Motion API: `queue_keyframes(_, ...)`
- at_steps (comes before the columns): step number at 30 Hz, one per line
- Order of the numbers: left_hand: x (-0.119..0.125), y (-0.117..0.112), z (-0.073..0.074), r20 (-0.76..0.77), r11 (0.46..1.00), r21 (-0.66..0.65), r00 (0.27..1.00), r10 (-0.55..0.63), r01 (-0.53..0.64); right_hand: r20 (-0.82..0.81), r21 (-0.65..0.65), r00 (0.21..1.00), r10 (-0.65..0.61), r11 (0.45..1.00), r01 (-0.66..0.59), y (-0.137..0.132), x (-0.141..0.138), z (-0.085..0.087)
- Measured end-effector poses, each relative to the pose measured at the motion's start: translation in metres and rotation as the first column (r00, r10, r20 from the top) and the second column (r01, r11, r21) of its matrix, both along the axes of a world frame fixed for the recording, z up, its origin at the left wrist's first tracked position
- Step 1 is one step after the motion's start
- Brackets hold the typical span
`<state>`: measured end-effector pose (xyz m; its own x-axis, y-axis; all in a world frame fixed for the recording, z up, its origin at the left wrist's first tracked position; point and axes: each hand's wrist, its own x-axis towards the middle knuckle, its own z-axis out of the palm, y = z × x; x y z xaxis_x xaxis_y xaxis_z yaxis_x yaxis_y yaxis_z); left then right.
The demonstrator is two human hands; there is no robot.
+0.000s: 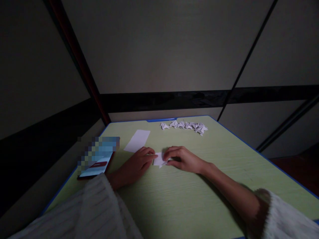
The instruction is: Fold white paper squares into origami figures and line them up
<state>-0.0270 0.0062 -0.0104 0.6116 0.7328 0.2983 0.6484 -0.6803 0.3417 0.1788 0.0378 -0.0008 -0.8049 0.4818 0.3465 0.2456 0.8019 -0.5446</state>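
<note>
A small folded piece of white paper [159, 160] lies on the table between my two hands. My left hand [137, 164] rests at its left side, index finger stretched onto the paper's edge and the other fingers curled. At the right side, my right hand [183, 158] pinches the paper between thumb and fingers. A small pointed flap sticks out at the paper's near edge. The fingertips of the right hand cover its right part.
Several folded white paper figures [181, 124] stand in a row near the far edge of the light green table [224, 156]. A flat white sheet [138, 140] lies beyond my left hand. A tablet-like device [98, 159], partly pixelated, lies at the left edge. Panelled walls enclose the table.
</note>
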Motion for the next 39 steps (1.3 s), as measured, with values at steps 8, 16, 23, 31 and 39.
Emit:
queue_keyframes(8, 0.005, 0.003, -0.001, 0.199, 0.975, -0.167, 0.963, 0.180, -0.148, -0.033, -0.032, 0.984, -0.175, 0.984, 0.174, -0.002, -0.012, -0.009)
queue_keyframes(16, 0.017, 0.005, -0.005, 0.279, 0.877, -0.295, 0.844, 0.458, -0.378, 0.005, -0.070, 0.948, -0.318, 0.946, 0.317, 0.002, -0.028, -0.014)
queue_keyframes(23, 0.026, 0.007, -0.011, 0.187, 0.854, -0.177, 0.836, 0.517, -0.489, -0.002, 0.120, 0.933, -0.359, 0.927, 0.356, 0.000, -0.023, -0.015)
queue_keyframes(31, 0.033, 0.010, -0.011, 0.203, 0.781, -0.262, 0.758, 0.619, -0.567, 0.187, 0.335, 0.864, -0.468, 0.857, 0.392, -0.011, -0.024, -0.011)
queue_keyframes(39, 0.041, 0.005, -0.004, 0.215, 0.824, -0.195, 0.796, 0.565, -0.532, 0.204, 0.382, 0.829, -0.520, 0.822, 0.422, -0.014, -0.024, -0.008)
